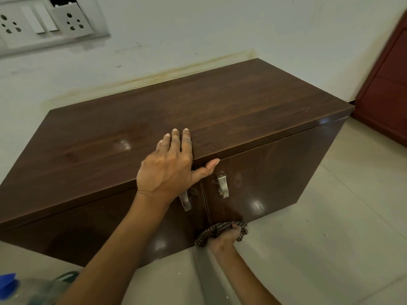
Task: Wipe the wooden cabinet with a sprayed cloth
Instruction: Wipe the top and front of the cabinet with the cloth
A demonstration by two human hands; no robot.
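**Wooden cabinet: right door being wiped low, left hand braced on top**

Cabinet is low, dark brown, sits on the tiled floor with its back against the white wall; two glossy front doors, each with a metal handle near the centre seam: left handle, right handle.

Left hand rests palm-down on the cabinet top at the front edge, just above the seam; fingers straight and flat on the wood, grasping nothing; thumb stretched out sideways along the top of the right door, under the lip of the top panel.

Right hand is down at the bottom edge of the right door, close to the seam; its fingers are clenched around a bunched checked cloth, dark and light pattern; cloth is touching the lower corner of the door, just above the floor.

Top surface shows a small pale smudge or glare spot left of the left hand; doors show bright reflections.

Surroundings: grey socket-and-switch panel on the wall, upper left, one cover plate sitting loose; reddish-brown panelled furniture at far right, standing apart from the cabinet; translucent bottle with a blue cap at the lower left corner, blurred, well apart from both hands; yellowish stain line on the wall along the cabinet's back edge.
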